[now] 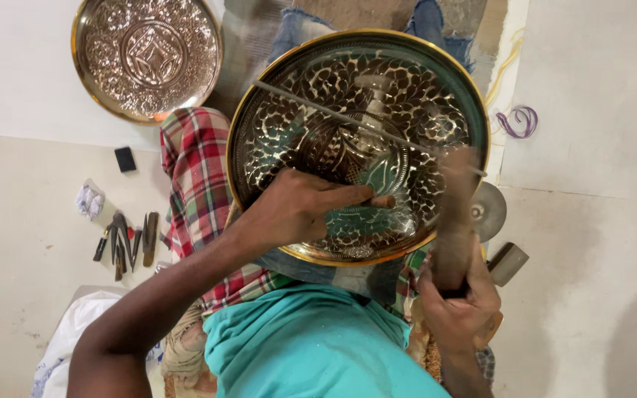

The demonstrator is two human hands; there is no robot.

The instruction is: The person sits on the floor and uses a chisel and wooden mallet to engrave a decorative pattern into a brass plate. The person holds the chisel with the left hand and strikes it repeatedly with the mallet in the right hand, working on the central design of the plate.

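at the far left, on the pale floor (23, 243), lies a crumpled white cloth (68, 339) near the bottom edge, and above it a small scrap of pale wrapping (90, 200) beside a loose row of dark metal punches (123, 243). a little black block (124, 159) sits apart above them. at the top left a round engraved metal plate (147, 57) lies flat, its centre worked into a star-like medallion, well apart from the hands. next to the tools runs a red, green and white checked cloth (197, 184), which passes under the large engraved plate (359, 144) in the middle of the view. this big plate has a golden rim and a dark ground cut with shiny leaf and flower shapes, and it rests on the person's lap above the teal garment (311, 346). the left hand (296, 210) comes in over the plate's lower half, clenched around a thin chisel (381, 200) whose tip meets the plate near its centre ring. further right, the right hand (458, 302) is closed around the handle of a wooden mallet (455, 221), which is blurred and stands over the plate's right edge. just beside it lie a small metal disc (489, 211) and a grey block (509, 263). at the upper right a loop of purple wire (519, 121) lies on the floor, well apart from everything else.
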